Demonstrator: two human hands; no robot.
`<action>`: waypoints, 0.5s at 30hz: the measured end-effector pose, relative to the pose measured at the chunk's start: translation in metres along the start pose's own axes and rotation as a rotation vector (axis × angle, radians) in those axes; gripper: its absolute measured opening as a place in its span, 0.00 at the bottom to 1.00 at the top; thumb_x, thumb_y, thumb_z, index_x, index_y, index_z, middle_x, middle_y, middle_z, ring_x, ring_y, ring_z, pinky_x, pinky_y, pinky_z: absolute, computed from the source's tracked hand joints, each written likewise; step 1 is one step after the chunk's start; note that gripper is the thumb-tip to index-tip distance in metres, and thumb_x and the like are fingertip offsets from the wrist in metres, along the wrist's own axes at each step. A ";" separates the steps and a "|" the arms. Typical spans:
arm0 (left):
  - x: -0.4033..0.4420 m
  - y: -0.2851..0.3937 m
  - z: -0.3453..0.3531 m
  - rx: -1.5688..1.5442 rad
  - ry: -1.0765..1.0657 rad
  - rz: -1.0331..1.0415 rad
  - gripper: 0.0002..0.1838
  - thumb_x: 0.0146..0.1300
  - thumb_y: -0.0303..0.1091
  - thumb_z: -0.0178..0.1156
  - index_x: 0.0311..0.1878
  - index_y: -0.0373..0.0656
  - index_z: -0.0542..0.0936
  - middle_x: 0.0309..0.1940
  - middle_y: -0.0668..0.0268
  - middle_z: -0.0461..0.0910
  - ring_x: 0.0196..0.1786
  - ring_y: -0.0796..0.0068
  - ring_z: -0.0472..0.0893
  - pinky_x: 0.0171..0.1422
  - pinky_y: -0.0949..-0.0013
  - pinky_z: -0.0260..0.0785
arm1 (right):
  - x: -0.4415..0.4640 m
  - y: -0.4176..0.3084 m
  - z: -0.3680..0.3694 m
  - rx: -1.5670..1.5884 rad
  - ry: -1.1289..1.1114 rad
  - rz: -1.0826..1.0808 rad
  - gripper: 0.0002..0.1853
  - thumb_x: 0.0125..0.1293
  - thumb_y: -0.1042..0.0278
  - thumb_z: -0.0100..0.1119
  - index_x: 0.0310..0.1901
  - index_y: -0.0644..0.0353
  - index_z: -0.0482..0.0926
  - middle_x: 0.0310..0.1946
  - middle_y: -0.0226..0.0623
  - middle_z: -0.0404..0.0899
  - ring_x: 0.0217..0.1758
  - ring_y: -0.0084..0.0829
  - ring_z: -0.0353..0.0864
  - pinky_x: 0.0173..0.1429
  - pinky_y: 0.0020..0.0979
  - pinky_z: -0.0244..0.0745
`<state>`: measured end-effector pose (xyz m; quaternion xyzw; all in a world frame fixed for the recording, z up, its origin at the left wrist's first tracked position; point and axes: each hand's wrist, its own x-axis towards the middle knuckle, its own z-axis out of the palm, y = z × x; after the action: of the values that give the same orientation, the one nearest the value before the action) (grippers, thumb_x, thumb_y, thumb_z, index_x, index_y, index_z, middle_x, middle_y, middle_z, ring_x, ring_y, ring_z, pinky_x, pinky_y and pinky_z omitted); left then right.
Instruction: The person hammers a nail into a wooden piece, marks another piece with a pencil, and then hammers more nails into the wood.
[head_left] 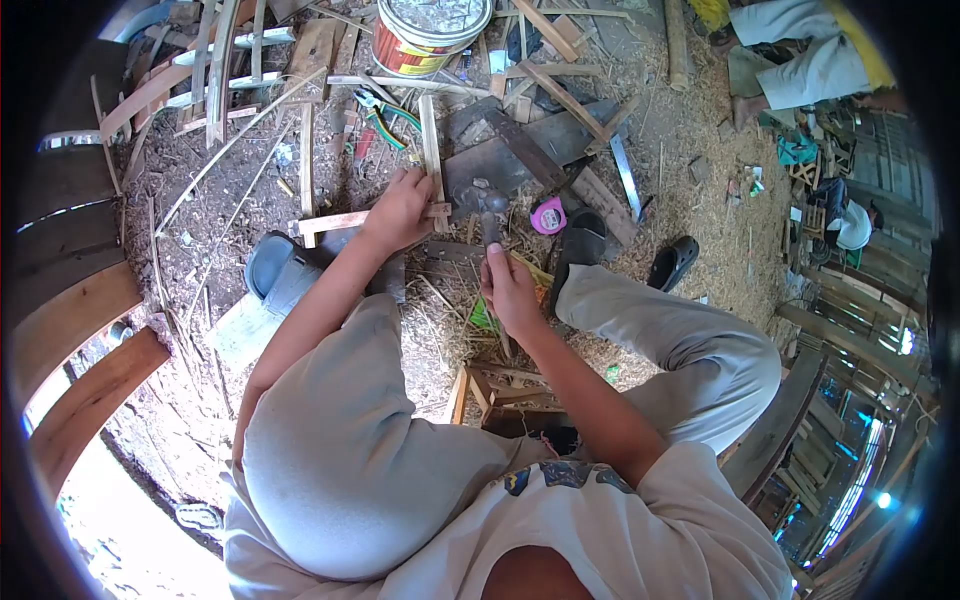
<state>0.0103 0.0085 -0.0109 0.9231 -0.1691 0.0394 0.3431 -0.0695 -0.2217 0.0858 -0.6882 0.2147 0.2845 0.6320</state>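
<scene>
Closes the left hand [402,208] over the right corner of a wooden frame [345,221], with fingers curled together on the joint. Grips a hammer [490,225] by the handle in the right hand [512,292], with fingers wrapped round it. Has the frame on the ground [740,215] ahead, with its crosspiece [335,223] running roughly left to right and two strips [431,140] pointing away from the body. Points the hammer away too, with its long axis leaning slightly left and its head near the frame's corner, visibly apart; cannot tell its height. Has pliers [374,107] between the two strips, a bucket [405,55] beyond, a tape measure [548,216] just right of the hammer head, then a metal strip [625,172]. Finds open room farther right, among shavings [745,285], past a loose clog [670,262].
</scene>
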 end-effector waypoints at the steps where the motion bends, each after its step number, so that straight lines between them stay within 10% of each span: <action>1: 0.001 -0.004 0.001 -0.018 -0.078 0.004 0.28 0.48 0.32 0.78 0.52 0.41 0.77 0.51 0.51 0.77 0.58 0.45 0.77 0.67 0.50 0.71 | 0.000 0.001 0.000 -0.004 -0.006 -0.009 0.28 0.84 0.36 0.50 0.33 0.53 0.73 0.19 0.22 0.65 0.17 0.16 0.60 0.21 0.25 0.56; 15: 0.001 0.003 -0.012 0.222 -0.317 -0.010 0.23 0.69 0.50 0.67 0.56 0.42 0.77 0.44 0.52 0.88 0.44 0.47 0.89 0.46 0.46 0.82 | -0.007 -0.007 0.004 0.022 -0.006 -0.059 0.29 0.84 0.36 0.51 0.33 0.54 0.73 0.20 0.22 0.65 0.17 0.17 0.62 0.21 0.26 0.57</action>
<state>0.0103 0.0139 0.0004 0.9507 -0.2110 -0.0897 0.2087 -0.0704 -0.2171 0.0957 -0.6864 0.1955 0.2653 0.6482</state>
